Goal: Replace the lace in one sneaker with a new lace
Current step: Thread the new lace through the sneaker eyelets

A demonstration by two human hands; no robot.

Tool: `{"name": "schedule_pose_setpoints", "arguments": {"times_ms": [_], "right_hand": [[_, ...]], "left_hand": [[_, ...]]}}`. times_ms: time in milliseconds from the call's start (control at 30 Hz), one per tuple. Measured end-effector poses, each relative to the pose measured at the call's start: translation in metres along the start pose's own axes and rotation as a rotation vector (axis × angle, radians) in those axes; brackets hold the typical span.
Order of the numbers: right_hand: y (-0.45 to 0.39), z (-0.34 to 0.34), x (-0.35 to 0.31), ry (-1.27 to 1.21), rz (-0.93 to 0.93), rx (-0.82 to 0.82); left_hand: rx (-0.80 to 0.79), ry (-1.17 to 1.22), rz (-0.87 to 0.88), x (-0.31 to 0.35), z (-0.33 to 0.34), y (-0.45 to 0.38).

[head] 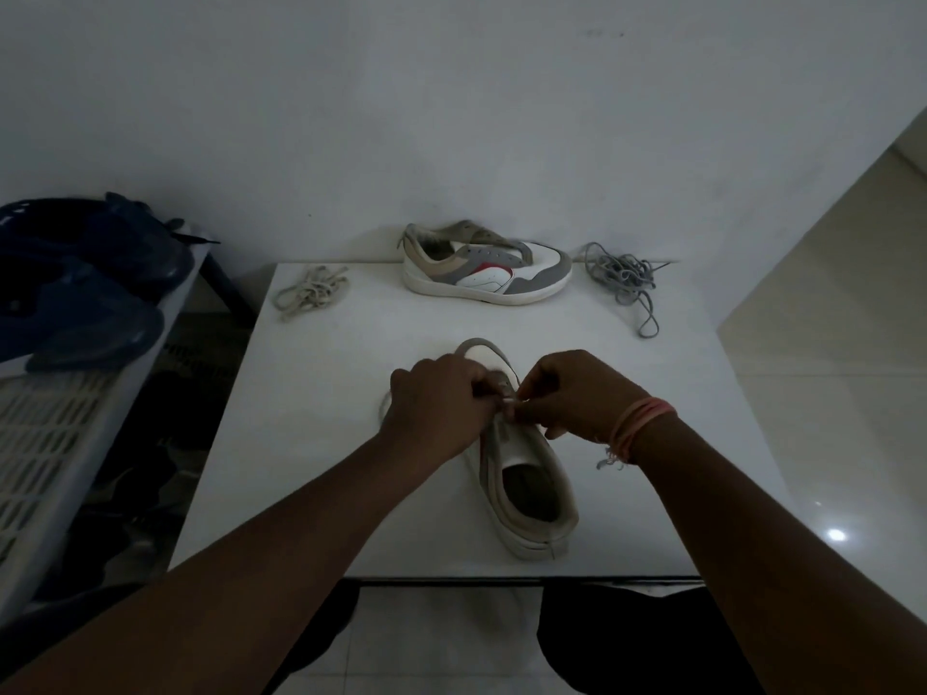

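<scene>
A beige and white sneaker (pixel 521 474) lies on the white table (pixel 311 443), toe pointing away from me, heel near the front edge. My left hand (pixel 436 403) and my right hand (pixel 582 396) meet over its eyelets, fingers curled and pinching a pale lace (pixel 509 399) between them. A loop of that lace (pixel 385 399) shows left of my left hand. The eyelet area is mostly hidden by my fingers. A beige lace bundle (pixel 312 292) lies at the back left, a grey lace bundle (pixel 624 278) at the back right.
A second sneaker (pixel 484 273), unlaced, stands sideways at the table's back edge against the wall. Left of the table a slatted rack (pixel 45 428) carries dark blue shoes (pixel 95 293). Tiled floor (pixel 827 393) lies to the right.
</scene>
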State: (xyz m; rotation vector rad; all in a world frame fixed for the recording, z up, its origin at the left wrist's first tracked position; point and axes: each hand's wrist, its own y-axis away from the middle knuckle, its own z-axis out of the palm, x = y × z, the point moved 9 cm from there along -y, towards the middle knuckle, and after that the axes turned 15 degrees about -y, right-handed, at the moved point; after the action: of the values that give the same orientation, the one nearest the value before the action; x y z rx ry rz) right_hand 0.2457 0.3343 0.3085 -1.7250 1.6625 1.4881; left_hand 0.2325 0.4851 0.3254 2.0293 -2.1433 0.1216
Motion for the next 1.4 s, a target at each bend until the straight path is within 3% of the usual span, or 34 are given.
{"name": "schedule_pose_setpoints", "arguments": {"times_ms": [100,200,333,733,900,1000,1233,1333,1400], "right_hand": [[0.0,-0.001,-0.002,0.081,-0.045,0.051],[-0.003,-0.008,0.007,-0.011,0.041,0.091],[-0.001,-0.008,0.014,-0.159,0.167,0.05],[-0.003,0.004,0.014,-0.202,0.147,-0.048],[-0.005,0.008,0.016,-0.251,0.163,-0.068],[-0.006,0.009,0.019,-0.245,0.175,-0.053],[-0.003,0.009,0.02,-0.234,0.143,0.131],[-0.005,-0.007,0.032,-0.366,0.246,0.256],[-0.002,-0.052,0.031,-0.351,0.173,0.499]], "left_hand": [[-0.016,0.047,-0.015,0.001,0.009,0.006],[-0.015,0.087,-0.072,0.0,0.009,0.006],[-0.025,0.113,-0.113,0.001,0.013,0.006],[0.05,0.131,-0.179,-0.002,0.022,0.007],[-0.118,0.363,-0.193,-0.009,0.036,0.001],[-0.081,0.335,-0.217,-0.006,0.036,0.007],[-0.019,0.233,-0.268,-0.01,0.033,0.011],[-0.147,0.022,-0.271,-0.013,0.025,0.011],[-0.327,0.114,-0.221,-0.013,0.031,0.014]]}}
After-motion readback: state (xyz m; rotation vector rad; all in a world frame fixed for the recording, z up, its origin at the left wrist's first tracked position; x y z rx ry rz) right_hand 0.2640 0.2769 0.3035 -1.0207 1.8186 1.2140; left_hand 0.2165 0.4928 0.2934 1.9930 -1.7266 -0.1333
